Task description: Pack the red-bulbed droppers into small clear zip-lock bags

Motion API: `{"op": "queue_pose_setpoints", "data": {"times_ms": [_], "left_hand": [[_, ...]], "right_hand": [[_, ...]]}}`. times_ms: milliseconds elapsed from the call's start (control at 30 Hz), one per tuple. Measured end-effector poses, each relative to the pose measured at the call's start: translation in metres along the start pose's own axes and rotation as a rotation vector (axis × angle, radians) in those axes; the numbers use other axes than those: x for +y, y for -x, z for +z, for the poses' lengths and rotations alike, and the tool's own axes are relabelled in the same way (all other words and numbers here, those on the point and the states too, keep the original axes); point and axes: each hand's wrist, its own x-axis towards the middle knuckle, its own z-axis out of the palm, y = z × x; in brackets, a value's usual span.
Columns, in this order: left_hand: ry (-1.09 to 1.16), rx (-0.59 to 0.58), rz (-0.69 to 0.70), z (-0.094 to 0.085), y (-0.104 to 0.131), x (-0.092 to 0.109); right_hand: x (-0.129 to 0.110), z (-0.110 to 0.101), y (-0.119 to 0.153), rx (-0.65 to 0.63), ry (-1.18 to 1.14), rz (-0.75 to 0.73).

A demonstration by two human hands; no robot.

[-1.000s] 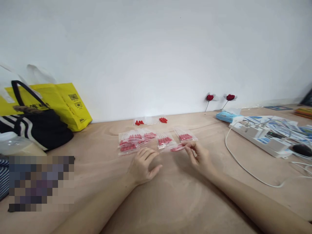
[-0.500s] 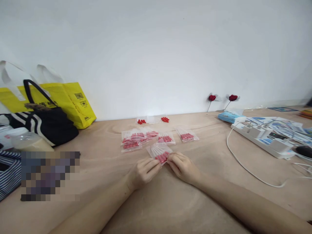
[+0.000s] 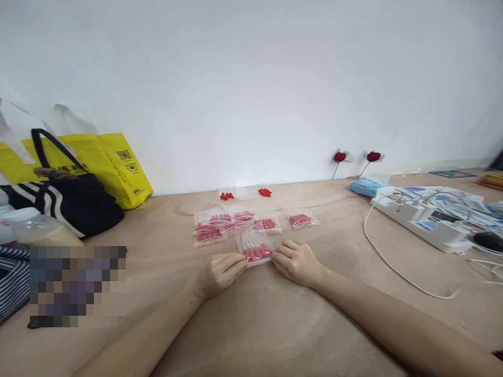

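Note:
A clear zip bag (image 3: 255,249) of white sticks with red tips lies nearest me, its sealed edge towards me. My left hand (image 3: 222,272) pinches its near left corner, and my right hand (image 3: 296,262) pinches the near right corner. Just beyond it, similar filled bags (image 3: 220,220) overlap in a group, with one more bag (image 3: 266,222) at the group's right. Another filled bag (image 3: 299,216) lies apart, farther right. Near the wall are red pieces in two small clusters, left (image 3: 227,196) and right (image 3: 264,192), with small white pieces between them.
A yellow bag (image 3: 126,167), a black bag (image 3: 86,204) and a jar (image 3: 43,230) stand at the left. On the right are a blue packet (image 3: 369,187), a white power strip (image 3: 424,225) with cables, papers and a black mouse (image 3: 488,241). Two red flowers lean at the wall.
My hands have moved apart along the bag's near edge, my left hand leftward. The bag now lies flatter and straighter, with its red tips spread in a row.

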Motion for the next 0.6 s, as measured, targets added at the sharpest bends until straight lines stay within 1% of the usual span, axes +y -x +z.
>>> {"op": "queue_pose_setpoints", "data": {"times_ms": [167, 300, 467, 600], "left_hand": [[-0.044, -0.042, 0.037, -0.002, 0.000, -0.001], [-0.031, -0.003, 0.018, -0.001, -0.003, -0.001], [-0.016, -0.017, -0.013, 0.001, -0.004, 0.000], [-0.032, -0.009, -0.017, 0.001, -0.005, 0.000]], "right_hand": [[0.000, -0.001, 0.000, -0.011, 0.009, 0.012], [-0.001, -0.002, -0.002, 0.005, 0.007, -0.003], [-0.012, 0.006, -0.015, 0.073, -0.001, -0.069], [-0.020, 0.016, -0.029, 0.109, 0.012, -0.170]]}}
